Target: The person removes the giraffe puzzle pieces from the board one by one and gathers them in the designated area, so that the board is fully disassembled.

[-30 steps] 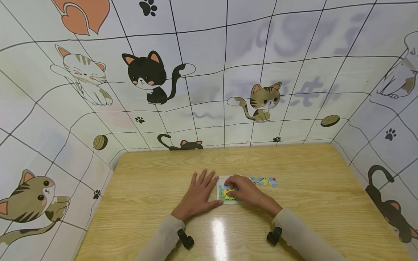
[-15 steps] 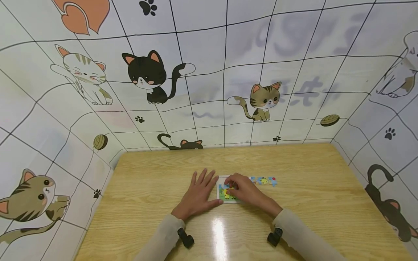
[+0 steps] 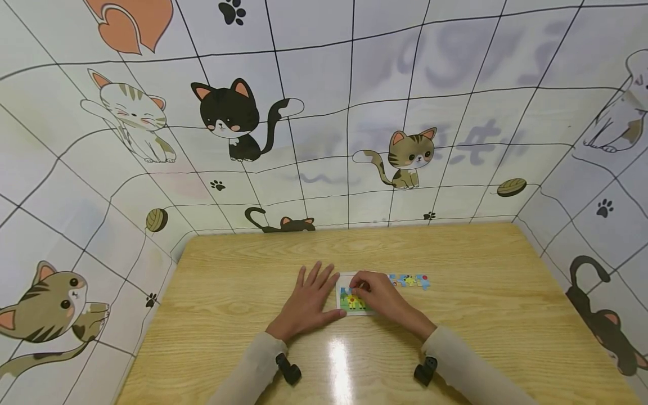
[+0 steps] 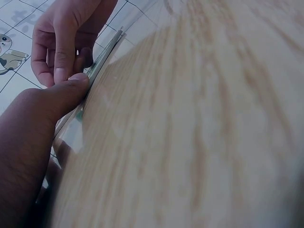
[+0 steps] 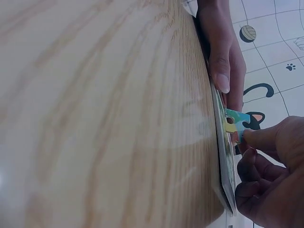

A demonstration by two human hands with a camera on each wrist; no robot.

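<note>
My left hand (image 3: 307, 304) lies flat with fingers spread on the table, left of a small white-bordered jigsaw board (image 3: 345, 279). Its thumb rests at the board's near left corner. Over the board, the thumb and forefinger of my right hand (image 3: 383, 296) pinch a jigsaw piece (image 5: 241, 124), blue with a yellow patch, which stands tilted up from the board in the right wrist view. The lower part of the board's picture shows a yellow giraffe (image 3: 351, 302) on green. The board's right side is hidden under the right hand.
Several loose jigsaw pieces (image 3: 409, 280), blue with yellow and red, lie in a row right of the board. The wooden table (image 3: 243, 270) meets walls (image 3: 324, 129) printed with cats at its back and sides.
My right thumb and fingertips have shifted slightly toward the back of the board, so more of the giraffe picture shows. The left hand has stayed in place.
</note>
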